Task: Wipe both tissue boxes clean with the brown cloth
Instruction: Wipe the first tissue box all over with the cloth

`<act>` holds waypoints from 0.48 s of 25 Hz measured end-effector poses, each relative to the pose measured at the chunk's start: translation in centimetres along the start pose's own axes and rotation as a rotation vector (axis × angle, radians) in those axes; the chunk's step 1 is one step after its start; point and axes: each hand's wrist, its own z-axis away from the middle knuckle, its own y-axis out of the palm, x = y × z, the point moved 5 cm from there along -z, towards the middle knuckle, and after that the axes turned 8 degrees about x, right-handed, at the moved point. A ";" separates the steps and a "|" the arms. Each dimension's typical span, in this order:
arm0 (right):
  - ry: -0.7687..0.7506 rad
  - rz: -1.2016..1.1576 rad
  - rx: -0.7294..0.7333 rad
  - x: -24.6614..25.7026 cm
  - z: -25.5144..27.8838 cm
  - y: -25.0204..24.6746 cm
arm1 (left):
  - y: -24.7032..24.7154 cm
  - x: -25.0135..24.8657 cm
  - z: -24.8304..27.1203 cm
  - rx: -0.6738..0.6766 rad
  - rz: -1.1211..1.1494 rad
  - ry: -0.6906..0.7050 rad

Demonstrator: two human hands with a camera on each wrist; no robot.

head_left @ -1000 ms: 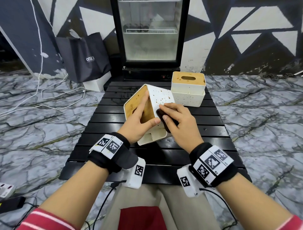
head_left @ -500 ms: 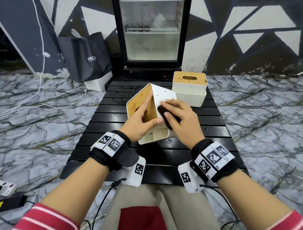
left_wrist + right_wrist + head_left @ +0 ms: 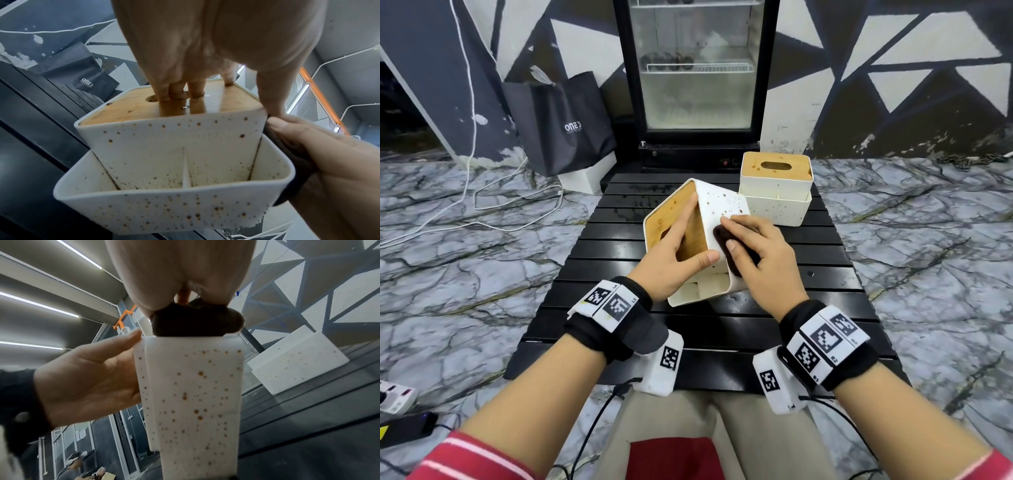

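Two tissue boxes sit on the black slatted counter point(image 3: 825, 260). The nearer box point(image 3: 726, 205) is tipped over to the left, so its wooden lid faces left and one spotted white side faces up. The farther box point(image 3: 775, 193) stands upright behind it, well clear of both hands, with brown specks visible on its lower wall.

The left hand point(image 3: 671, 253) steadies the tilted box: its fingers lie fairly straight on the wooden lid, some dipping into the slot, and the thumb hooks round the near edge. The right hand point(image 3: 763, 260) presses the brown cloth point(image 3: 726, 246) against the upturned side, fingers curled over the wad and pinning it down. In the right wrist view the cloth point(image 3: 197, 322) rests at the box's top edge.

What matters for the next stroke is direction. The speckled part of that side lies ahead of the right fingers, away from the person and toward the farther box. The face runs lengthwise that way, so a push forward looks right. Spots on the lower tray, plain in the left wrist view, lie toward the person and seem untouched.
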 end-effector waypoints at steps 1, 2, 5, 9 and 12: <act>0.011 -0.001 0.006 -0.2 0.5 0.1 | 0.0 0.0 0.1 -0.001 0.015 -0.003; 0.011 -0.001 0.013 -0.4 1.0 0.3 | 0.0 0.0 0.1 0.000 0.046 -0.009; -0.006 0.019 0.031 -0.4 2.1 0.7 | -0.1 0.2 -0.3 0.000 0.190 -0.031; -0.027 0.023 -0.012 -0.1 2.0 0.8 | -0.2 0.5 -0.8 -0.009 0.220 -0.029; -0.037 0.033 -0.014 -0.5 1.0 0.5 | 0.0 0.3 -0.8 -0.010 0.206 -0.021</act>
